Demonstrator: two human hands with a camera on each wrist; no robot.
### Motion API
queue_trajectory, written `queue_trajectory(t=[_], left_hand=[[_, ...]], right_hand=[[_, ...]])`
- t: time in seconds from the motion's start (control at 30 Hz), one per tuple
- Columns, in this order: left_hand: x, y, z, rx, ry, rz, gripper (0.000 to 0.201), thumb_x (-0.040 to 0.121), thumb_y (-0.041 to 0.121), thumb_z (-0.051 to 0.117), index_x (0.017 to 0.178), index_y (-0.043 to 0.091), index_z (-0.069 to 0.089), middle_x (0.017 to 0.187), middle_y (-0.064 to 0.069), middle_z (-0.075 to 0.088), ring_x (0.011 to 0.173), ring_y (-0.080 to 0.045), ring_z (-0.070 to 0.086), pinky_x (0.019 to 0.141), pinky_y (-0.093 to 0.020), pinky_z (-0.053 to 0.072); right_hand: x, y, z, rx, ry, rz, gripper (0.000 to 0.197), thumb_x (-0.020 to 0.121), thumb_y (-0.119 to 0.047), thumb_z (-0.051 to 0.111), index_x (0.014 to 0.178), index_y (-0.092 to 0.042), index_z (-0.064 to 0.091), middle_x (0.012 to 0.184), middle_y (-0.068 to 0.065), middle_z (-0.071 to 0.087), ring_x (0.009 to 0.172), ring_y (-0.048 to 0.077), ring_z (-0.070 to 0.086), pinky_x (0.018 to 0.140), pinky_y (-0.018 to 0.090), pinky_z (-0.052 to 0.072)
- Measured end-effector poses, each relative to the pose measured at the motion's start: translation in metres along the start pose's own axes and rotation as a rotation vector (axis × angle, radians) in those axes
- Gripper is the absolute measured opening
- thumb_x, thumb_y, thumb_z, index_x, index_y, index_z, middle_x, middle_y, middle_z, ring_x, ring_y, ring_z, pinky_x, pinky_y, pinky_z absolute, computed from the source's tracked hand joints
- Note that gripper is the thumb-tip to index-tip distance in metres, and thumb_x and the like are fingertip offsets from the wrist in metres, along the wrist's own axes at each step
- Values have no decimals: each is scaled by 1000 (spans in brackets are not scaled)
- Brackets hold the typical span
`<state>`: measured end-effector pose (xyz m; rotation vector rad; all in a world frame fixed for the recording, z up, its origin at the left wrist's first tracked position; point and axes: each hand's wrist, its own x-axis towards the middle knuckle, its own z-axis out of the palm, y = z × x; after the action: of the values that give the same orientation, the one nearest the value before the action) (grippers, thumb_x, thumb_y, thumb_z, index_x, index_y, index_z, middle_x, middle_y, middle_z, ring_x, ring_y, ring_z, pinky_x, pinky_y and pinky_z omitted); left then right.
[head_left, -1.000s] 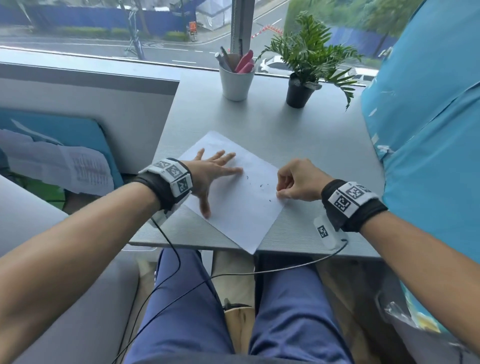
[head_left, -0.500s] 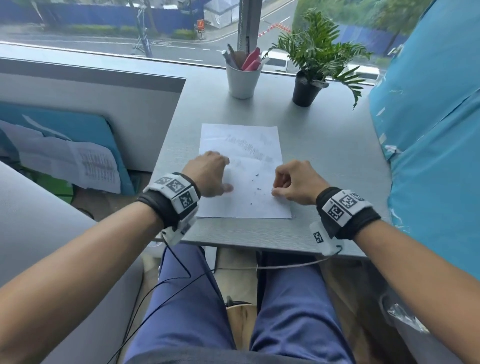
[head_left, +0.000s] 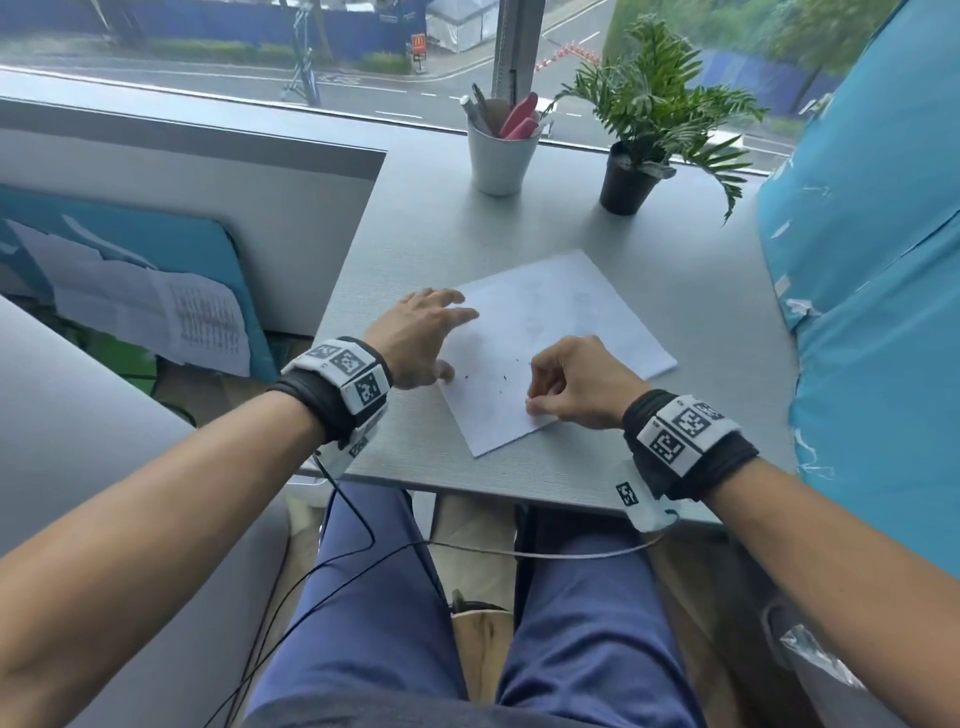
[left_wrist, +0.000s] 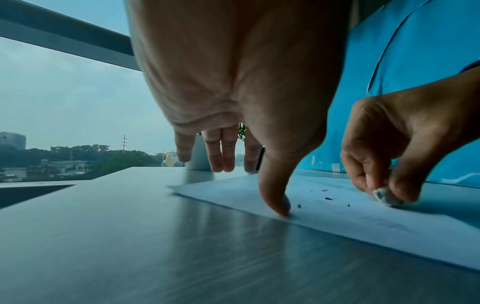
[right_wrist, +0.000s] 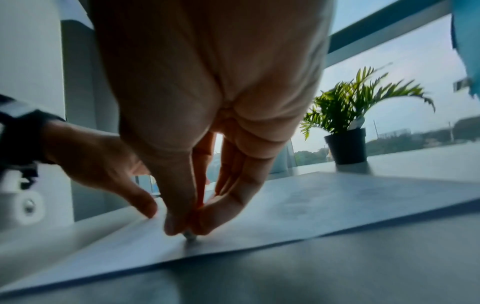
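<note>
A thin white sheet of paper (head_left: 561, 322) lies flat and skewed on the grey bench (head_left: 426, 218), with 1 corner close to the bench's front edge. The right hand (head_left: 576, 384) has its fingers (left_wrist: 361, 166) curled, thumb and forefinger pinching a small grey-white eraser stub (left_wrist: 387, 197) whose tip touches the sheet near that corner. The left hand (head_left: 415, 338) is spread and relaxed, grasping nothing. Its thumb tip (left_wrist: 275, 205) presses down at the sheet's left edge; whether the other 4 fingers touch the paper I cannot tell. Dark eraser crumbs (left_wrist: 328, 198) lie on the sheet between the 2 hands.

The sheet looks light and limp, and likely to slide on the smooth bench or buckle if rubbed toward an unpinned edge. Flat pressure close to the rubbed spot should hold it better than a pinch. The stub seems rubbery and grippy; it is best held low, near its tip.
</note>
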<state>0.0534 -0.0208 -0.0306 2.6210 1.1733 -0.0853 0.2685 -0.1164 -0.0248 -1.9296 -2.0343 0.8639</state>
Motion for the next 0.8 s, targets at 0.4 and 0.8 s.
queue_trajectory(t=[0.4,0.8], left_hand=[[-13,-1,20,-18,-319,-66,156,41,88,70,155,26,-15,160,5,-25,147,-22,-23,119,-58,-4],[-12,0,22,-25,-371,-37,158,39,83,76,152,33,-22,158,11,-30,143,-29,-30,112,-64,-15]], right_hand=[[51,-22,-10,117,115,-61,6,74,-11,80,72,-11,75,71,3,73,60,11,67,57,19,55],[34,-34,16,61,-107,-240,5,73,-7,79,70,-10,75,67,-2,72,64,10,68,62,21,58]])
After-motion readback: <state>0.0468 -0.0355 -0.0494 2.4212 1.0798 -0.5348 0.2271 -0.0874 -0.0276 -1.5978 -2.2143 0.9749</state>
